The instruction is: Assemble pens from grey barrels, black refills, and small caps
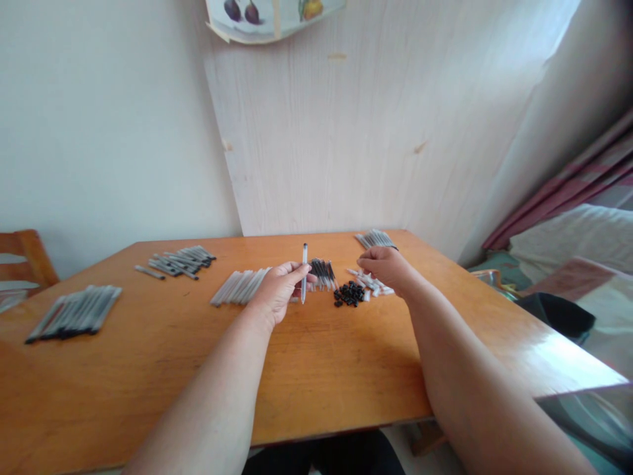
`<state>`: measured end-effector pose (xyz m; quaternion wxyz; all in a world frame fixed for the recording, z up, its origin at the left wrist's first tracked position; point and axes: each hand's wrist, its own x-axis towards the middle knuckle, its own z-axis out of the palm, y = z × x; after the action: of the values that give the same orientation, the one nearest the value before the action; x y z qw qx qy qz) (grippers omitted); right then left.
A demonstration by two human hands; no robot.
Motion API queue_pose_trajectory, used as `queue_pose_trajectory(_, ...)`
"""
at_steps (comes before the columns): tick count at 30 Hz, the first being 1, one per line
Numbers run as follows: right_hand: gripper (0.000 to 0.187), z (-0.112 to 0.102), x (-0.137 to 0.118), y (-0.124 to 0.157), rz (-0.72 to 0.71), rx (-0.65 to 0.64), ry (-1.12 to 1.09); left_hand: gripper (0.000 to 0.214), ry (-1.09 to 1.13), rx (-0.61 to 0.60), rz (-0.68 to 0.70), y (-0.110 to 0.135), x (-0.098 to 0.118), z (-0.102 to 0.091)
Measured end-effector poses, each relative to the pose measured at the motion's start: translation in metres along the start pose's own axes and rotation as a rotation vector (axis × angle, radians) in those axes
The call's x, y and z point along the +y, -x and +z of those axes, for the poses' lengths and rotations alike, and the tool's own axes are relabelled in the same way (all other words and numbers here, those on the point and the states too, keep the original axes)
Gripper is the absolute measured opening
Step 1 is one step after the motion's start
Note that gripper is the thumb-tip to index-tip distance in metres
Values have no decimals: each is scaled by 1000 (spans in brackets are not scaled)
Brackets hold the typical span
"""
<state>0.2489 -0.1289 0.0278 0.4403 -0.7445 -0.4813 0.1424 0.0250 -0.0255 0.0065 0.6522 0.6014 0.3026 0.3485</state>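
Observation:
My left hand point(279, 289) pinches a clear pen barrel point(304, 272) and holds it upright above the wooden table point(316, 369). My right hand point(386, 265) hovers with curled fingers over a scatter of white pen parts point(372, 284); whether it grips one I cannot make out. A small heap of black caps point(349, 294) lies between the hands. Black refills point(323, 272) lie just behind the barrel. A row of clear barrels point(241, 286) lies left of my left hand.
Finished pens lie in piles at the far left point(75, 313), the back left point(180, 260) and the back right point(374, 238). A wooden chair point(24, 256) stands at the left edge. A pale board point(346, 132) leans behind the table; bedding point(573, 244) lies at the right.

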Motion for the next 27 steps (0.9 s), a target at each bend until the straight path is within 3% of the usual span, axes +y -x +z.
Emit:
queue_pose_trajectory(3,13,-4,3,0,34,-61,112,32,19,21,1,0,1,0)
queue_pose_trajectory(9,8,-11,12,1,41,-319,267,29,56,41,-3,0,3,0)
queue_pose_trajectory(16,16,-16,19,0,-20,-428,547,26,63,53,-11,1,5,2)
queue_pose_trajectory(27,24,-8,26,-4,8,-465,601,27,55,52,-14,0,4,1)
